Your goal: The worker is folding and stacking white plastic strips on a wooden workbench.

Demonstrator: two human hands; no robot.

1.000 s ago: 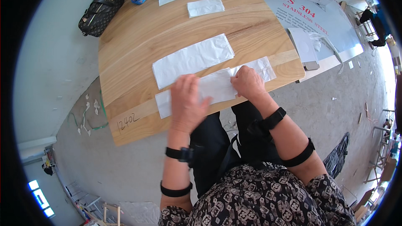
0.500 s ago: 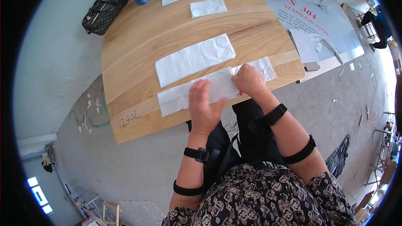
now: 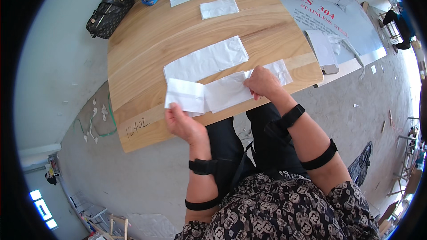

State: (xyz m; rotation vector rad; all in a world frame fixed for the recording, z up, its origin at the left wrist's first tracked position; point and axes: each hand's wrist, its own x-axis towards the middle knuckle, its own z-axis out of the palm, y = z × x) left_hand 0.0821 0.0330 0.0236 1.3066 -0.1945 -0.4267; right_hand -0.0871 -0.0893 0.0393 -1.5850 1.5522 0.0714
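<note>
Between both hands (image 3: 222,102), white strip (image 3: 227,90).

Bare wood table (image 3: 147,53) left; white bag (image 3: 207,60) blocks ahead.

left hand (image 3: 183,123) folding white bag (image 3: 222,91), right hand (image 3: 262,82) pressing, wooden table (image 3: 147,44)

A light wooden table (image 3: 178,40) stands on a grey concrete floor (image 3: 80,182) spotted with pale marks and scraps. Daylight falls evenly over both. A grey metal sheet (image 3: 351,31) lies beside the table, and metal frames (image 3: 407,142) stand farther off.
</note>
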